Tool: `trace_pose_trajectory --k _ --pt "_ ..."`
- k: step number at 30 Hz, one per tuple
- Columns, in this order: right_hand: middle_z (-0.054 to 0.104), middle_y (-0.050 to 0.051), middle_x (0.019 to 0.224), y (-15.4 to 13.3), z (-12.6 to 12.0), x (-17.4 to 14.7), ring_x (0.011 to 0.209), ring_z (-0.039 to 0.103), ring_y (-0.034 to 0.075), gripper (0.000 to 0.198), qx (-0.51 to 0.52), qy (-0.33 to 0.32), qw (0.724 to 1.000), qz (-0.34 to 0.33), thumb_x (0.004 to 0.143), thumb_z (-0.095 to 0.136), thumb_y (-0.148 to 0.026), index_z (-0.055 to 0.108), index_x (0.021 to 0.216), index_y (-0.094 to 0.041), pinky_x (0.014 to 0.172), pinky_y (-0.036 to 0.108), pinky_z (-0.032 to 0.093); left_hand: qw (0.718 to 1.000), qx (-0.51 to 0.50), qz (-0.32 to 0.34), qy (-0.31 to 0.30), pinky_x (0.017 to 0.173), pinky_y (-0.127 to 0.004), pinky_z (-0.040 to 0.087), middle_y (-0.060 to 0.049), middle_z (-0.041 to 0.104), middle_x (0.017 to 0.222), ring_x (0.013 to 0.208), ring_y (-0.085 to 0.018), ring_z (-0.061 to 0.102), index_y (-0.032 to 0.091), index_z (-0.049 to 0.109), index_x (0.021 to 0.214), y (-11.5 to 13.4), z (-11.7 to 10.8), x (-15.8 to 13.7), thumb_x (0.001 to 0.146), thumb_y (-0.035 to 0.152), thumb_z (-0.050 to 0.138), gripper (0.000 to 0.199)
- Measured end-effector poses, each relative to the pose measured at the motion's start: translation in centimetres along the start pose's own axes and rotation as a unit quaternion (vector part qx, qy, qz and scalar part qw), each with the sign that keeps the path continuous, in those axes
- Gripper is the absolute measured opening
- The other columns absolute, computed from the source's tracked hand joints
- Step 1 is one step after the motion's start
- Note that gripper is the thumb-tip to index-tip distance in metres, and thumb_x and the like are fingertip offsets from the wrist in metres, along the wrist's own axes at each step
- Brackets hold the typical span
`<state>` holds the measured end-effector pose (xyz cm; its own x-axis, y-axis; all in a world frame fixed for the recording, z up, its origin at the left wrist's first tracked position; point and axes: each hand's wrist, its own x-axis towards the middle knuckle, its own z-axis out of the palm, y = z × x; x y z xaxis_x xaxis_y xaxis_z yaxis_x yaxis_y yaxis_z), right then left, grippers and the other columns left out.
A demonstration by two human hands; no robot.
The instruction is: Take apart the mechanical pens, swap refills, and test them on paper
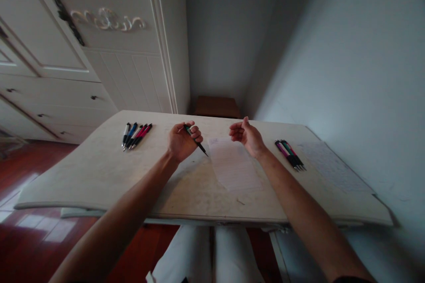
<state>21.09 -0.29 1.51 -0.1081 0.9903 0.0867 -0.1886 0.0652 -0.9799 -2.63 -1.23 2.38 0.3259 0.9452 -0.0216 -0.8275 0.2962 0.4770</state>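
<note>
My left hand (182, 141) is closed around a dark green and black pen (200, 146), its tip slanting down to the right. Beside it lies a sheet of lined paper (232, 168) on the white table. Above the paper's upper right edge is my right hand (247, 136), fingers loosely curved and thumb raised, with nothing visible in it. A group of pens (135, 135) in white, blue and red rests left of my left hand. Several more pens (290, 155), purple, green and red with black grips, lie side by side to the right of my right forearm.
A second paper (335, 166) covered in faint writing lies along the table's right side, next to the pale wall (365, 75). A white cabinet (133, 66) stands behind at the left. Beyond the far table edge is a brown box-like object (217, 106).
</note>
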Motion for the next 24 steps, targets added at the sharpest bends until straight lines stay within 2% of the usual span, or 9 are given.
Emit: trace_pose_trajectory --k 5,17,24 --pt "0.069 0.006 0.071 -0.2 0.1 -0.1 0.061 0.062 0.014 0.067 0.006 -0.002 1.000 -0.008 0.073 0.052 -0.082 0.069 0.079 -0.018 0.058 0.027 0.051 1.000 -0.012 0.004 -0.005 0.048 -0.025 0.035 0.002 0.038 0.056 0.047 -0.011 0.039 0.015 0.060 0.072 -0.8 0.6 0.1 0.086 0.024 0.042 0.025" --pt "0.069 0.006 0.071 0.2 0.4 -0.2 0.061 0.063 0.014 0.069 0.000 -0.018 1.000 -0.008 0.076 0.047 -0.082 0.070 0.080 -0.017 0.058 0.027 0.051 0.996 -0.018 -0.079 -0.048 0.052 -0.029 0.039 -0.002 0.044 0.063 0.052 -0.013 0.043 0.012 0.062 0.080 -3.0 1.8 -0.3 0.086 0.028 0.040 0.028" --pt "0.070 0.007 0.071 0.1 0.6 -0.4 0.060 0.062 0.014 0.072 -0.017 -0.016 1.000 0.012 0.076 0.043 -0.084 0.069 0.079 -0.016 0.059 0.027 0.051 0.995 -0.021 -0.096 -0.031 0.052 -0.028 0.039 -0.002 0.044 0.063 0.054 -0.013 0.044 0.012 0.062 0.082 -3.0 1.9 -0.4 0.086 0.026 0.042 0.025"
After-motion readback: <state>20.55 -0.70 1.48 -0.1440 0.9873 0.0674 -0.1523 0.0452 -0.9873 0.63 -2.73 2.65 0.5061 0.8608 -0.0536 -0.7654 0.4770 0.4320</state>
